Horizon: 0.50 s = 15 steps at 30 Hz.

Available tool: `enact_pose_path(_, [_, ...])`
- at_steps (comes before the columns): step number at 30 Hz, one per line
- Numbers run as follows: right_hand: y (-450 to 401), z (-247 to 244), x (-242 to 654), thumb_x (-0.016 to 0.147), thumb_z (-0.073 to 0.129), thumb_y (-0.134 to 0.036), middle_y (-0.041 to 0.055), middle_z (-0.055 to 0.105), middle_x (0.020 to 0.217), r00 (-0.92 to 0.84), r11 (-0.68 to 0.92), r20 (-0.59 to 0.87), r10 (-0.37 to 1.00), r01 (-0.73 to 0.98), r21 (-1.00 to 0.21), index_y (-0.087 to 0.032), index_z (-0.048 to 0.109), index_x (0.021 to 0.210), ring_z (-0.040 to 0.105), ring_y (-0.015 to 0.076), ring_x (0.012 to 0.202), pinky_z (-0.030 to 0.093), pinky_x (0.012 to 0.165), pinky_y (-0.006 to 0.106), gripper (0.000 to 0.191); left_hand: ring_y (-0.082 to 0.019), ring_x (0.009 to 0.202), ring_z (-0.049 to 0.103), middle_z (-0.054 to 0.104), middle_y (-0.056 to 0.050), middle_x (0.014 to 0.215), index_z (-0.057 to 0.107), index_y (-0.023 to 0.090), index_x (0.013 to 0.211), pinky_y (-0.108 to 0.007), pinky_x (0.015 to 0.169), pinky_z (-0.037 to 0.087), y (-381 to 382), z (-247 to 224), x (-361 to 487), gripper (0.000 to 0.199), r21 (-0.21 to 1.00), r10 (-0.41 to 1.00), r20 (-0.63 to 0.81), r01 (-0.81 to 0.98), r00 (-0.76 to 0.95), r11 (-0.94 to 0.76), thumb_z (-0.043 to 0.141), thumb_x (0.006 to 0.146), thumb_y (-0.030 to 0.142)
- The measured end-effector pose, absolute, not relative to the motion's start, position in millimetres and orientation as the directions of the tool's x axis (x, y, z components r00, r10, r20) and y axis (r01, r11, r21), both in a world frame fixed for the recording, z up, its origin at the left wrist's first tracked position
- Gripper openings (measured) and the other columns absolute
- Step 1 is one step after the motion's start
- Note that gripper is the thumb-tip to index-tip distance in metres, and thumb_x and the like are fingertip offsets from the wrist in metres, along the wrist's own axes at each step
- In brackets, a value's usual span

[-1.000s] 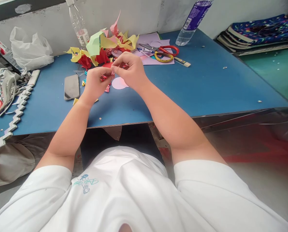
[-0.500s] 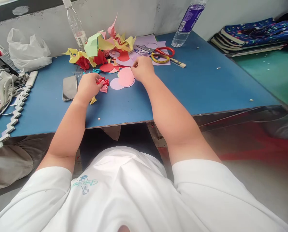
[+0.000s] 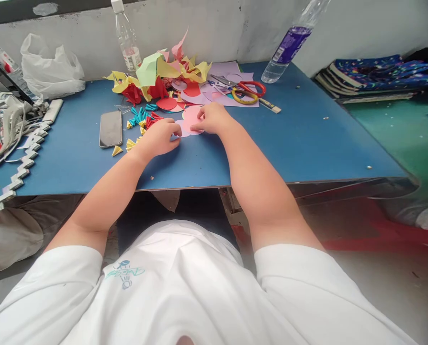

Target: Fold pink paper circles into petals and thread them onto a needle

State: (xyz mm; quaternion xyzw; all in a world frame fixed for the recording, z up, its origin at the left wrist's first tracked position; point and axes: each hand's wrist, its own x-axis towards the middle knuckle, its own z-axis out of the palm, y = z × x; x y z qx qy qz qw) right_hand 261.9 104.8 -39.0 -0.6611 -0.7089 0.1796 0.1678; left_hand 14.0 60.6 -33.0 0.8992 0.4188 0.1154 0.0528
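My left hand [image 3: 163,136] is at the left edge of the lilac paper circle [image 3: 183,129], its fingers curved and apart with nothing visible between them. The pink paper circle [image 3: 192,119] overlaps the lilac one. At its right side is my right hand [image 3: 211,118], thumb and fingers parted over the paper. Left of the circles lie small folded paper pieces: teal [image 3: 139,116], red [image 3: 152,119] and yellow [image 3: 117,151]. A red circle [image 3: 166,104] rests just behind them.
A phone [image 3: 110,129] lies on the blue table [image 3: 307,143]. Crumpled colored paper [image 3: 149,69], scissors [image 3: 248,91], a clear bottle [image 3: 128,43] and a purple-labelled bottle [image 3: 289,45] stand or lie toward the wall. A white bag [image 3: 50,67] and folded strip [image 3: 25,163] are left.
My left hand has moved right, from the red folded pieces to the circles, uncovering teal and yellow pieces. My right hand has come slightly lower over the pink circle. The view has shifted a little.
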Motion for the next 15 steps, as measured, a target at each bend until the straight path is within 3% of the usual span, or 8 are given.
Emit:
enact_pose_path(6, [102.5,-44.2,264.4,0.109,0.093,-0.018,0.0019,0.078,0.088,-0.092,0.121,0.079,0.993,0.794,-0.596,-0.024,0.063,0.077,0.072,0.0189,0.107,0.059,0.121,0.036,0.044,-0.039,0.122,0.083,0.087,-0.018,0.125,0.096,0.019,0.125,-0.049,0.104,0.063,74.1,-40.0,12.6,0.036,0.097,0.763,0.155,0.759,0.627,-0.643,0.068,0.103,0.024])
enact_pose_path(10, [92.1,-39.5,260.9,0.104,0.09,-0.011,0.0069,0.085,0.105,-0.074,0.111,0.087,0.994,0.789,-0.604,-0.027,0.06,0.086,0.073,0.0216,0.109,0.059,0.118,0.037,0.038,-0.044,0.128,0.079,0.087,-0.021,0.122,0.095,0.02,0.113,-0.055,0.105,0.058,80.2,-41.0,16.9,0.033,0.035,0.751,0.157,0.756,0.642,-0.654,0.063,0.104,0.016])
enact_pose_path(15, [82.9,-36.3,257.4,0.1,0.092,-0.013,0.01,0.089,0.12,-0.075,0.126,0.111,0.991,0.807,-0.577,-0.029,0.063,0.098,0.077,0.0291,0.128,0.059,0.124,0.043,0.034,-0.048,0.133,0.074,0.085,-0.027,0.124,0.093,0.018,0.106,-0.064,0.111,0.054,64.5,-41.7,14.9,0.037,0.012,0.722,0.169,0.731,0.671,-0.682,0.057,0.105,0.009])
